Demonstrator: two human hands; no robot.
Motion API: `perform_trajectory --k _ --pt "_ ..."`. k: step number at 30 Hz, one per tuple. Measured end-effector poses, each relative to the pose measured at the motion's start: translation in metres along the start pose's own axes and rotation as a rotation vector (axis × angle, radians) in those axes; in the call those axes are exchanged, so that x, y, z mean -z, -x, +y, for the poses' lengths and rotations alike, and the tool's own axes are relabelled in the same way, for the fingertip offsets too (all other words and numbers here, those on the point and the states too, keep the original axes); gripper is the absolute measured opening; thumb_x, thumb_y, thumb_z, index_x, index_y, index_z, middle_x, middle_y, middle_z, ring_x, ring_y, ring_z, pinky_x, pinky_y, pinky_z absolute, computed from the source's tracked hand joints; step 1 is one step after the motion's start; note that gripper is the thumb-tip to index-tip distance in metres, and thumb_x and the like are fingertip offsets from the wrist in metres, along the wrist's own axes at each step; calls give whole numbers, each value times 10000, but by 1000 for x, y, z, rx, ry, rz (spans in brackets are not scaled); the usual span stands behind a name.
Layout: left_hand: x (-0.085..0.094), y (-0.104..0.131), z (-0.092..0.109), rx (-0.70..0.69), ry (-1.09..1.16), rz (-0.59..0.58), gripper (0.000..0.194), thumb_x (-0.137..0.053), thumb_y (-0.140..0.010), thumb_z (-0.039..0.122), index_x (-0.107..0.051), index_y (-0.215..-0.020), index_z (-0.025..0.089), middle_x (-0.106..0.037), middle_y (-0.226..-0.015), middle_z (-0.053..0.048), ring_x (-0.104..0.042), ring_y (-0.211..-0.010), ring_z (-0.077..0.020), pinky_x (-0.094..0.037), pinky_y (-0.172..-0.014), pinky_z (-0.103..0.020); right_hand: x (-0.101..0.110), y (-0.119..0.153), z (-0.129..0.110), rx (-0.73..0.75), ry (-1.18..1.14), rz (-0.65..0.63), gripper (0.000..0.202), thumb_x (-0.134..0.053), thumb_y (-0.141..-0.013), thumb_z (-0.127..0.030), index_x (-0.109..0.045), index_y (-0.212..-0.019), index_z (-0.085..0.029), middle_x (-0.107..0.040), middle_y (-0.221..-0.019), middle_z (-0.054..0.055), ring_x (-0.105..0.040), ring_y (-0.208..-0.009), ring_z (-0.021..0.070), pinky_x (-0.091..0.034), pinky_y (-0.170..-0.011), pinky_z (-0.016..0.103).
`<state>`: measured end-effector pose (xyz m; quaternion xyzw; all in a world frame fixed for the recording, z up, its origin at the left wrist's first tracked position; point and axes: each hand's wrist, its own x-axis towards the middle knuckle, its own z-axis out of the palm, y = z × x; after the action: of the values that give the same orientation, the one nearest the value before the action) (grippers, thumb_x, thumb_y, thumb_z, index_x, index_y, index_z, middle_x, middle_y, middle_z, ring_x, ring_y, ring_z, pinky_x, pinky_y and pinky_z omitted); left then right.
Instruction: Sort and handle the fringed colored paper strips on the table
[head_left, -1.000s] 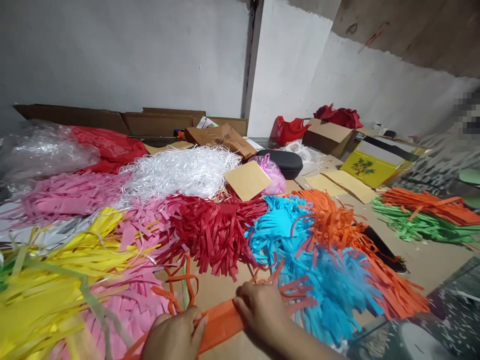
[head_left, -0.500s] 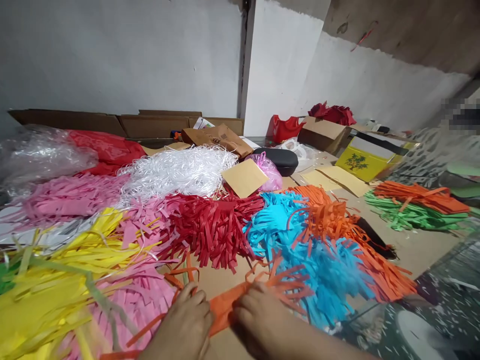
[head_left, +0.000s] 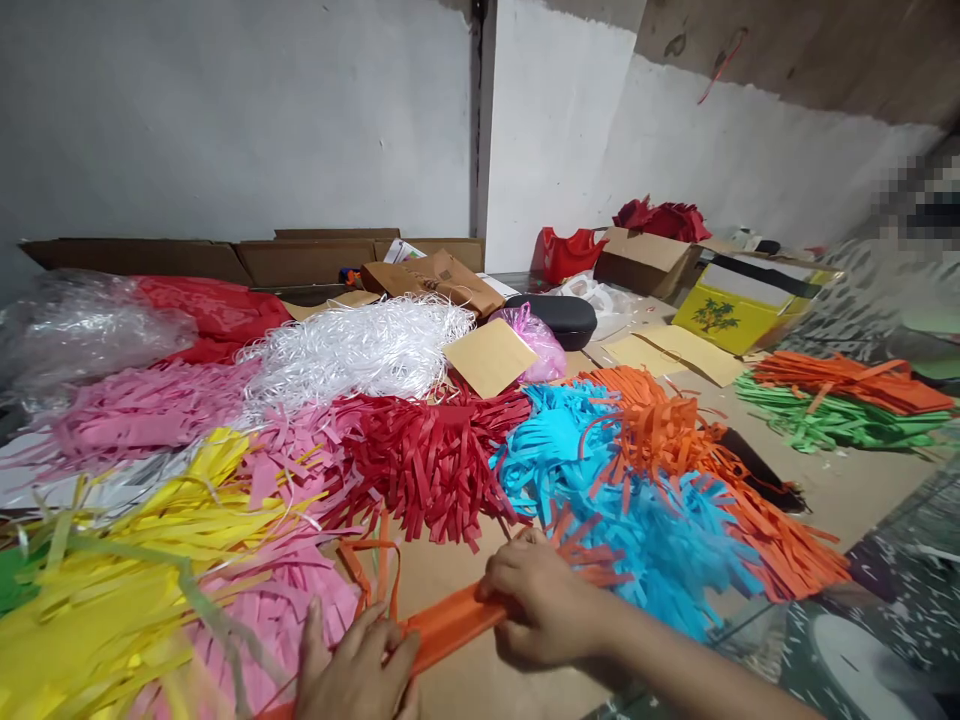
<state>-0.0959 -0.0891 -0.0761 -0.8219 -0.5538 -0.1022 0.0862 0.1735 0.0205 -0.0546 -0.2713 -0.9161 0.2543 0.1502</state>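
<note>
A folded orange fringed strip point(head_left: 454, 625) of paper or thin cloth runs across the cardboard between my hands. My right hand point(head_left: 540, 595) closes its fingers and thumb around the right part of this strip, with loose orange fringe ends beyond it. My left hand point(head_left: 356, 665) lies palm down over the strip's left part, fingers spread apart, its fingertips touching the orange edge. The lower part of that hand is cut off by the frame. Just past my hands lie a red fringe bundle point(head_left: 431, 465) and blue fringe bundles point(head_left: 645, 540).
Yellow fringe point(head_left: 97, 630) and pink fringe point(head_left: 255, 600) spread at left. Behind are white shredded strands point(head_left: 360, 350), a tan card point(head_left: 490, 357) and a black case point(head_left: 562, 320). Orange fringe point(head_left: 787, 545), a green-and-orange stack point(head_left: 847, 400) and a yellow box point(head_left: 720, 305) stand at right.
My hands have moved apart: the right one upward and right, the left one slightly down. More of the orange strip shows between them, and my left fingers have spread.
</note>
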Motion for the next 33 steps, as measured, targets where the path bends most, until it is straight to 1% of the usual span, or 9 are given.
perform_trajectory --k 3,6,9,13,18,22,25,30,33 --pt "-5 2 -7 116 167 -144 302 -521 -862 165 -699 -999 367 -761 -975 24 -664 -1132 -304 -74 -1108 -740 2 -4 5 1 -25 -10 141 -710 -883 -331 -720 -980 -229 -717 -974 17 -639 -915 192 -340 -922 355" --pt "-9 -1 -14 270 355 -244 225 -496 -949 354 -715 -918 394 -753 -992 41 -642 -1147 -293 -242 -1054 -694 1 -11 5 -89 -7 -40 144 -669 -956 -318 -737 -875 -220 -736 -892 -5 -646 -845 162 -320 -857 347" --pt "-8 -9 -14 341 343 -217 301 -478 -958 423 -719 -800 334 -739 -908 33 -651 -1046 -260 -293 -1047 -612 -2 -20 2 -190 79 -23 118 -658 -927 -244 -728 -839 -205 -731 -853 -7 -631 -807 162 -298 -774 345" --pt "-3 -20 -8 313 203 -114 322 -509 -926 317 -686 -662 264 -702 -757 13 -645 -888 -240 -347 -962 -527 -10 -28 -2 -237 134 3 132 -686 -821 -213 -661 -697 -176 -694 -756 -10 -587 -711 152 -276 -706 341" --pt "-4 -18 -5 190 145 77 143 -612 -836 184 -699 -830 297 -712 -819 43 -651 -882 -200 -312 -989 -465 -11 -22 -4 -224 203 71 51 -642 -850 -178 -657 -898 -190 -711 -916 21 -595 -829 184 -323 -794 362" --pt "-7 -15 3 81 73 139 216 -748 -660 152 -731 -813 304 -767 -937 14 -628 -1032 -255 -187 -1136 -514 -2 -9 -3 152 334 137 106 -642 -948 -321 -659 -982 -223 -692 -1160 36 -563 -1084 241 -286 -1010 467" --pt "-6 -20 10 -5 0 185 213 -785 -642 251 -769 -854 238 -779 -893 -31 -614 -1036 -279 -107 -1187 -530 4 -9 4 317 420 144 81 -592 -998 -258 -660 -1010 -216 -704 -1170 24 -552 -1142 227 -233 -1089 484" --pt "-5 -33 10 -5 26 214 51 -709 -706 244 -746 -730 218 -738 -757 -12 -630 -996 -254 -54 -1225 -496 7 -24 8 189 324 73 47 -633 -954 -235 -662 -930 -208 -719 -1078 12 -570 -1095 204 -320 -981 413" --pt "-7 -36 7 32 108 236 145 -595 -734 154 -711 -718 239 -710 -728 17 -636 -941 -225 -89 -1218 -500 0 -26 -3 205 440 95 154 -618 -966 -325 -660 -1047 -201 -707 -1086 58 -549 -1074 249 -284 -1017 474"
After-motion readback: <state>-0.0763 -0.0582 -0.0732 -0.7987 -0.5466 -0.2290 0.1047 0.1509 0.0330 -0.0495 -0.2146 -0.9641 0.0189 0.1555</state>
